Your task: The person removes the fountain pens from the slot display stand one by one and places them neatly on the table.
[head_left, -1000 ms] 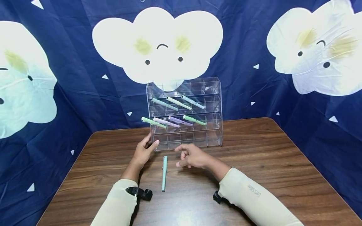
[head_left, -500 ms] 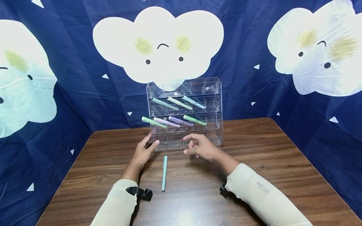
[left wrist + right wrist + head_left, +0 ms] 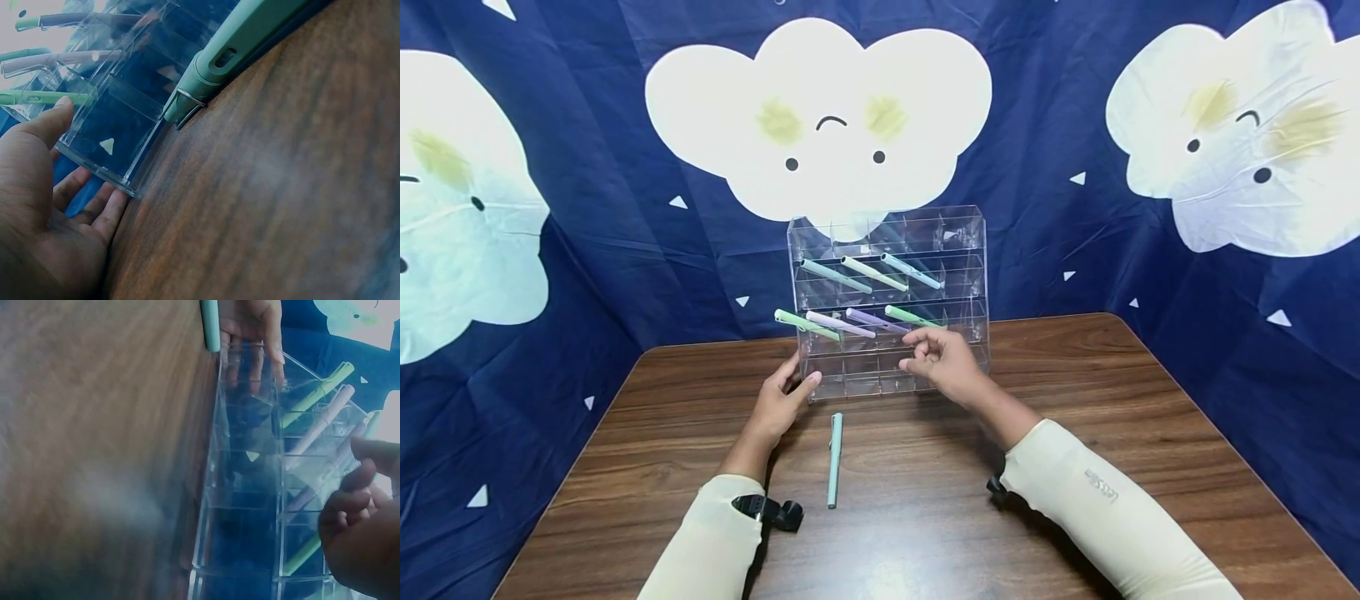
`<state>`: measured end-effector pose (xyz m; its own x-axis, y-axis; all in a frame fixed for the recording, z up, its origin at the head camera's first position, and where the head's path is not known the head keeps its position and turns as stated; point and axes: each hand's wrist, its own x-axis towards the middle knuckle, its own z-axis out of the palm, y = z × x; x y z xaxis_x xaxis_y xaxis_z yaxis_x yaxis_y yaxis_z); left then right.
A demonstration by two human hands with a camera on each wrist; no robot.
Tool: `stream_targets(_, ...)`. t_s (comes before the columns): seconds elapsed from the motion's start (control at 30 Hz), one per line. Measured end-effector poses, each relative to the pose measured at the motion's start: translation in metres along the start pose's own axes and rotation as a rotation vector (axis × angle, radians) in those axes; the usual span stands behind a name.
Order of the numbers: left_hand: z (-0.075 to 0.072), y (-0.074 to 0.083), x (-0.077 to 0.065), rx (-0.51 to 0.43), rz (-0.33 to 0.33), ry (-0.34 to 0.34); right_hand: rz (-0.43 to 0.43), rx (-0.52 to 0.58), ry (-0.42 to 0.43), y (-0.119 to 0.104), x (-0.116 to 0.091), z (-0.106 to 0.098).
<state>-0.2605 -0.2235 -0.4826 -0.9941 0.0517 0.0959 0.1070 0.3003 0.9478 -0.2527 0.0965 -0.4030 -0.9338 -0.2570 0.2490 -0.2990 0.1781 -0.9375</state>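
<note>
My left hand (image 3: 781, 407) holds the lower left corner of a clear tiered rack (image 3: 861, 385), its thumb at the front and its fingers along the side panel. My right hand (image 3: 951, 362) is in front of the rack's lower tiers, index finger and thumb apart, the other fingers curled, nothing between them. It partly covers a green pen (image 3: 904, 314). A purple pen (image 3: 871, 318), a lilac pen (image 3: 838, 323) and a light green pen (image 3: 797, 320) slant in the same tier. On the table between my arms lies a mint-green pen (image 3: 835, 460).
In the tier above lean a blue-green pen (image 3: 835, 276), a pale yellow-green pen (image 3: 874, 273) and a light blue pen (image 3: 910, 271). The rack stands near the back of the wooden table (image 3: 700, 417). Behind hangs a dark blue cloth (image 3: 1045, 250) with clouds.
My right hand has moved up and to the right, from the table near the mint-green pen to the rack's front by the green pen. The left hand and the pens stay put.
</note>
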Motion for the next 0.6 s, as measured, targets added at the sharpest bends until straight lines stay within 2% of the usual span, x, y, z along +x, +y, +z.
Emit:
stream_targets(0.1, 0.001, -0.001, 0.001, 0.014, 0.005, 0.004, -0.060, -0.040, 0.114, -0.005, 0.003, -0.003)
stream_targets(0.2, 0.002, -0.001, 0.000, 0.019, 0.006, 0.003, -0.110, -0.100, 0.182, -0.007, 0.007, -0.006)
stream_targets(0.37, 0.001, -0.001, -0.001, 0.003, 0.000, 0.003, -0.132, -0.220, 0.210, -0.008, 0.015, -0.012)
stream_targets(0.47, 0.001, -0.001, 0.000, 0.005, 0.006, 0.006, -0.119, -0.295, 0.229, -0.010, 0.020, -0.015)
stream_targets(0.6, 0.001, -0.002, 0.000, 0.022, 0.008, 0.004, -0.084, -0.331, 0.237, -0.011, 0.026, -0.017)
